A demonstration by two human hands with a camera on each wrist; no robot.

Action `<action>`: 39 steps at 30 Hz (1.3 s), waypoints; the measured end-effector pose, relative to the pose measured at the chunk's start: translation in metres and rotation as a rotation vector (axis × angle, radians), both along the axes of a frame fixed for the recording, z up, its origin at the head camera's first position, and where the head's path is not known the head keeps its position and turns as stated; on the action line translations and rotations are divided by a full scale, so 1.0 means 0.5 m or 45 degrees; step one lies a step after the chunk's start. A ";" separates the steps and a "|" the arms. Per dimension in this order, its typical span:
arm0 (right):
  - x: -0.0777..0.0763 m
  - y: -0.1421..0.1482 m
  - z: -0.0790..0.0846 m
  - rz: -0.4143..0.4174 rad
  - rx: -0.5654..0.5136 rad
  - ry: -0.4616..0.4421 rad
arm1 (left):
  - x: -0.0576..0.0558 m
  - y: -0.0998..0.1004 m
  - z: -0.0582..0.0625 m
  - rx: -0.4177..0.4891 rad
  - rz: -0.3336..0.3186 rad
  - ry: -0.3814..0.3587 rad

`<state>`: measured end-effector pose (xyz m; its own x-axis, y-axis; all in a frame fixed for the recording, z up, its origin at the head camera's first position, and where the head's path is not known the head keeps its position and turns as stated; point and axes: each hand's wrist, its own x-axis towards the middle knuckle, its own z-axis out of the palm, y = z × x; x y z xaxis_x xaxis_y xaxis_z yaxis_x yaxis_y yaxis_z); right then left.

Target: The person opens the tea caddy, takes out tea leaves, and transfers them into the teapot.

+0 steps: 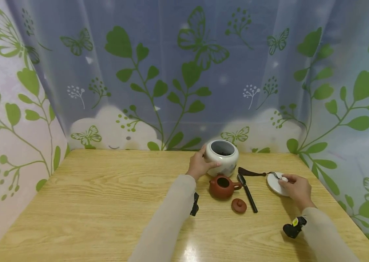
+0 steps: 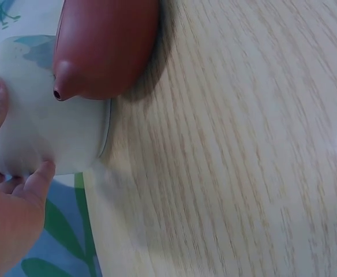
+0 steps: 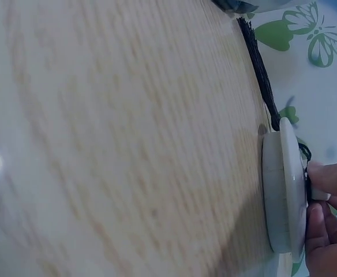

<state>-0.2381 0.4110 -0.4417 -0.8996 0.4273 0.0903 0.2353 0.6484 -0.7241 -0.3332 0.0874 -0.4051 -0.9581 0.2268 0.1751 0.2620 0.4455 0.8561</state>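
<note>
Left hand (image 1: 200,165) is gripping the jar (image 1: 227,163), right hand (image 1: 299,190) pinching the lid (image 1: 273,184), lower right; a slipping jar could be knocking the teapot (image 1: 220,192)

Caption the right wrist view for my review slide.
Right hand pinching a white lid by its knob, a dark tassel nearby.
</note>
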 end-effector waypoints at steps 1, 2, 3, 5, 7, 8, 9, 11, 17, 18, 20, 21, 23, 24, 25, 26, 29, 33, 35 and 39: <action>0.000 -0.002 0.001 0.005 -0.003 0.001 | -0.001 -0.001 -0.001 0.008 -0.004 -0.001; 0.001 -0.004 0.003 0.007 0.000 0.005 | -0.001 -0.003 -0.002 0.017 -0.007 -0.001; 0.002 -0.008 0.005 0.011 0.002 0.011 | -0.002 -0.004 -0.003 0.026 -0.011 0.005; 0.006 -0.017 0.011 0.026 0.004 0.035 | -0.003 -0.006 -0.004 0.049 -0.022 0.010; 0.012 -0.028 0.018 0.049 0.025 0.081 | -0.003 -0.009 -0.005 0.081 -0.031 -0.006; 0.015 -0.034 0.021 0.064 0.039 0.105 | -0.002 -0.010 -0.005 0.097 -0.035 -0.018; 0.019 -0.040 0.024 0.080 0.048 0.129 | -0.002 -0.010 -0.006 0.112 -0.038 -0.036; 0.025 -0.051 0.029 0.104 0.066 0.160 | -0.001 -0.011 -0.006 0.145 -0.045 -0.072; 0.034 -0.092 0.035 0.206 0.032 0.109 | 0.000 -0.007 -0.005 0.179 -0.054 -0.117; 0.035 -0.100 0.034 0.230 0.024 0.090 | 0.000 -0.005 -0.007 0.173 -0.050 -0.113; 0.036 -0.117 0.031 0.279 0.009 0.045 | -0.001 -0.002 -0.008 0.173 -0.036 -0.112; 0.037 -0.125 0.029 0.301 0.003 0.021 | -0.001 0.000 -0.010 0.178 -0.029 -0.108; 0.039 -0.140 0.024 0.353 -0.026 -0.032 | -0.001 0.004 -0.014 0.196 -0.018 -0.089; 0.039 -0.147 0.022 0.373 -0.032 -0.053 | -0.001 0.006 -0.017 0.199 -0.013 -0.076; 0.040 -0.153 0.019 0.388 -0.044 -0.072 | -0.001 0.008 -0.019 0.207 -0.010 -0.066; 0.040 -0.158 0.017 0.401 -0.045 -0.087 | 0.000 0.010 -0.022 0.211 -0.004 -0.067; 0.039 -0.169 0.011 0.437 -0.022 -0.117 | 0.002 0.013 -0.027 0.215 0.015 -0.079; 0.040 -0.175 0.007 0.455 -0.003 -0.157 | 0.007 0.016 -0.027 0.221 0.027 -0.108; 0.041 -0.176 0.006 0.449 -0.001 -0.174 | 0.008 0.017 -0.027 0.225 0.025 -0.113; 0.040 -0.178 0.006 0.433 0.027 -0.184 | 0.010 0.017 -0.028 0.224 0.031 -0.122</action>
